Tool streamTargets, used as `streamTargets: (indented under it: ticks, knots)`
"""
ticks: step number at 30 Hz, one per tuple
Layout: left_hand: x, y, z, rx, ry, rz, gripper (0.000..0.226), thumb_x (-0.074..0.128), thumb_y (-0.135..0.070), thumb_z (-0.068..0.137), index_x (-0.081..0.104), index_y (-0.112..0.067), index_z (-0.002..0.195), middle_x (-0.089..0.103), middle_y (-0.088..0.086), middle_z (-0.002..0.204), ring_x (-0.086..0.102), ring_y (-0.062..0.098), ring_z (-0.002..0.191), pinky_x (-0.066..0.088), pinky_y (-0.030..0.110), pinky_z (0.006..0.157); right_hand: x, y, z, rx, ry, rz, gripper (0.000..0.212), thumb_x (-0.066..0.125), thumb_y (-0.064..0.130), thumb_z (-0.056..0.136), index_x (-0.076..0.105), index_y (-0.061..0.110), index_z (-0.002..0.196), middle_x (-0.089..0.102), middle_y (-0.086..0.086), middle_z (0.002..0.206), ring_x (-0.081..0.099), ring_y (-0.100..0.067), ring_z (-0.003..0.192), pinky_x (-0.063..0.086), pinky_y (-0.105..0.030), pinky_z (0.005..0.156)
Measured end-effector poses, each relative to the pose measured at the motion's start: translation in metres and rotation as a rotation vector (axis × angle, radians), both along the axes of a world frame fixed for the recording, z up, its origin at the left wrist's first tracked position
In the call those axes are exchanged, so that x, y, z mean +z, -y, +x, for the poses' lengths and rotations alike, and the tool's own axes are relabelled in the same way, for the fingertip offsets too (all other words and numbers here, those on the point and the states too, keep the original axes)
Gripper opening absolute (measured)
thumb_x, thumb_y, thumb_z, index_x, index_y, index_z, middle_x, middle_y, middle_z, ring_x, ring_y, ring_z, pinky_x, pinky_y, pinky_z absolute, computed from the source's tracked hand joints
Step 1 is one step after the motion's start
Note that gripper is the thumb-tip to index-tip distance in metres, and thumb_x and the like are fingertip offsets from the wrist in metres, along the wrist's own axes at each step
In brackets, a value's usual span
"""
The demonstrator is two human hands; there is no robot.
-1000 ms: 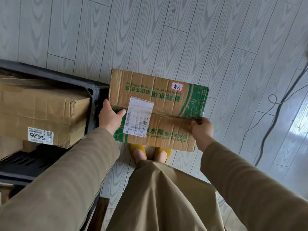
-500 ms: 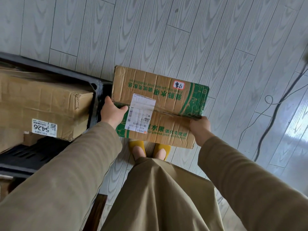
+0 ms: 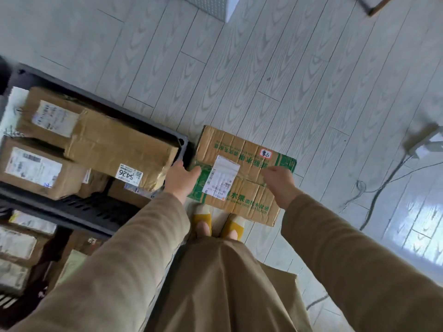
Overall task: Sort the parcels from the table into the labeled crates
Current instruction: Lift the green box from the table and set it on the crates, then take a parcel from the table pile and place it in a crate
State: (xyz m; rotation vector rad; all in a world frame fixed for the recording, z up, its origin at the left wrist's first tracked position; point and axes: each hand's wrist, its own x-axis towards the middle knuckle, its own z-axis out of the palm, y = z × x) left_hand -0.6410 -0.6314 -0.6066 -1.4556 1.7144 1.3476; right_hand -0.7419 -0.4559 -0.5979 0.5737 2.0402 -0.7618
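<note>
The left grip (image 3: 182, 179) is resting, fingers apart, against the green-printed parcel (image 3: 239, 200) on the floor (image 3: 263, 56); the right grip (image 3: 279, 182) is hovering above it, apparently loosely curled and holding nothing.

Pale grey wood-grain floor (image 3: 263, 68) all around. Dark cables (image 3: 375, 202) trailing over it at right. White perforated box (image 3: 211, 4) at the top edge.

Head camera, looking steeply down (wide-angle) at floor (image 3: 263, 68).
</note>
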Motion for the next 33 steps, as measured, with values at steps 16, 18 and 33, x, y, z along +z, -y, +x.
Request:
streamTargets:
  ticks: [16,18,33]
  knots:
    - [0.171,0.015,0.073,0.5,-0.097,-0.203,0.054,0.047,-0.035,0.097,0.041,0.0,0.138,0.044,0.015,0.143,0.043,0.028,0.13,0.035,0.03,0.099,0.165,0.095,-0.021,0.434,-0.102,-0.263,0.028,0.055,0.02,0.09,0.063,-0.007,0.091,0.045,-0.01,0.083,0.038,-0.018,0.056,0.03,-0.026,0.059]
    - [0.192,0.005,0.092,0.627,-0.107,-0.234,0.056,0.045,-0.037,0.098,0.038,-0.001,0.14,0.042,0.014,0.145,0.041,0.027,0.131,0.033,0.03,0.101,0.189,0.103,-0.013,0.536,-0.078,-0.31,0.047,0.054,0.024,0.092,0.054,-0.017,0.115,0.052,-0.015,0.088,0.057,-0.029,0.067,0.038,-0.028,0.062]
    - [0.324,-0.087,0.27,1.216,-0.106,-0.409,0.058,0.049,-0.037,0.096,0.038,-0.004,0.143,0.041,0.01,0.145,0.04,0.028,0.131,0.032,0.032,0.109,0.309,0.126,0.138,1.049,-0.033,-0.467,0.033,0.052,0.029,0.094,0.055,0.004,0.117,0.058,-0.017,0.12,0.052,-0.022,0.099,0.043,-0.031,0.082]
